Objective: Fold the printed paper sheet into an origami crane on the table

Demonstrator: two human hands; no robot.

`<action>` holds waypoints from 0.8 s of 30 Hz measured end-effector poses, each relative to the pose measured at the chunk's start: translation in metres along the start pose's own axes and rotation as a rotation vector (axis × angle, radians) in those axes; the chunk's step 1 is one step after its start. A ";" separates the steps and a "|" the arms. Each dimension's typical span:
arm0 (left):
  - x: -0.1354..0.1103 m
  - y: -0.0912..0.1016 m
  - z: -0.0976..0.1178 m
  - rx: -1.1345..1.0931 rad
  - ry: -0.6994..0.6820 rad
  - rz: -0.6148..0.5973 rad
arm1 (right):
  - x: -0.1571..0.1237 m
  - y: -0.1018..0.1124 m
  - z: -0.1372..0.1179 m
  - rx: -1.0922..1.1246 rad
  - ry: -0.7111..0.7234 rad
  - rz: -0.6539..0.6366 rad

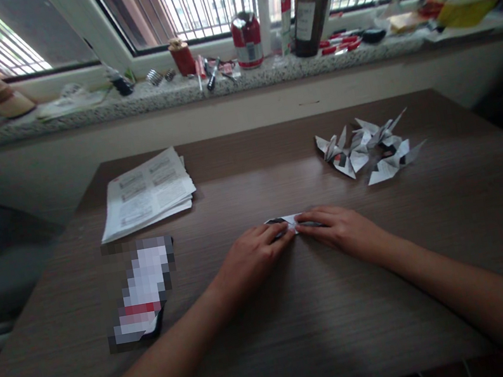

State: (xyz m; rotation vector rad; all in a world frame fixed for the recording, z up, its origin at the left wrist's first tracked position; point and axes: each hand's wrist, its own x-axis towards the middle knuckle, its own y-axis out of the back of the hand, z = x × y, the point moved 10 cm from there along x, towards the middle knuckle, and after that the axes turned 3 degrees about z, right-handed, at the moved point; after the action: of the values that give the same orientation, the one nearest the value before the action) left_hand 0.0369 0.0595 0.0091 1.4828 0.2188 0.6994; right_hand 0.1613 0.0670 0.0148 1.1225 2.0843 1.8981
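Observation:
A small strip of folded printed paper [291, 220] lies on the table in front of me. My left hand [261, 243] grips its left part, fingers together and pressed down on it. From the other side my right hand [334, 224] holds the right part, thumb and fingers closed over the edge. The two hands nearly meet at the middle and cover much of the paper. Several folded paper cranes [370, 146] sit in a cluster beyond my right hand. A stack of printed paper sheets [149, 193] lies beyond my left hand.
Left of my left forearm lies a phone [143, 290], its screen blurred out. Behind the brown table [276, 338], a stone windowsill [146, 108] carries a red can [247, 41], a dark cup [307, 15], a bottle [270, 11], red-handled scissors [340, 43] and other small items.

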 end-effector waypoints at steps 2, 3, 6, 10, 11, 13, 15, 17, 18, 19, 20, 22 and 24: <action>0.000 -0.001 -0.001 -0.003 0.008 -0.009 | 0.000 -0.001 0.000 -0.010 0.001 -0.011; 0.000 -0.001 0.000 -0.004 0.010 -0.013 | 0.000 -0.002 0.000 -0.015 0.001 -0.013; 0.001 0.000 0.001 -0.003 0.015 -0.016 | 0.000 -0.003 0.000 -0.024 0.002 -0.009; 0.002 0.002 0.001 0.004 0.024 -0.013 | -0.001 -0.002 -0.004 -0.026 -0.006 -0.013; 0.002 0.002 0.001 0.003 0.025 -0.015 | -0.002 -0.002 -0.005 -0.031 -0.008 -0.019; 0.002 0.002 0.001 0.001 0.026 -0.025 | -0.005 -0.003 -0.008 -0.044 -0.008 -0.043; 0.002 0.002 0.001 -0.001 0.026 -0.032 | -0.009 -0.005 -0.009 -0.058 -0.010 -0.069; 0.001 0.001 0.002 0.001 0.022 -0.038 | -0.012 -0.008 -0.008 -0.072 -0.023 -0.097; 0.001 0.001 0.003 0.001 0.018 -0.040 | -0.013 -0.010 -0.007 -0.081 -0.032 -0.111; 0.000 0.001 0.004 0.001 0.013 -0.041 | -0.014 -0.011 -0.006 -0.090 -0.040 -0.125; -0.001 0.000 0.005 0.000 0.006 -0.040 | -0.015 -0.012 -0.005 -0.096 -0.047 -0.138; -0.002 0.000 0.007 0.000 -0.009 -0.032 | -0.015 -0.014 -0.005 -0.100 -0.056 -0.160; -0.003 -0.001 0.009 0.001 -0.019 -0.023 | -0.015 -0.015 -0.005 -0.091 -0.061 -0.172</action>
State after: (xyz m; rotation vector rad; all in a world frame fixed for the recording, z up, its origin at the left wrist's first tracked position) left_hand 0.0401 0.0504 0.0084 1.4857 0.2214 0.6662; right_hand 0.1629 0.0551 -0.0033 0.9367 1.9709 1.8349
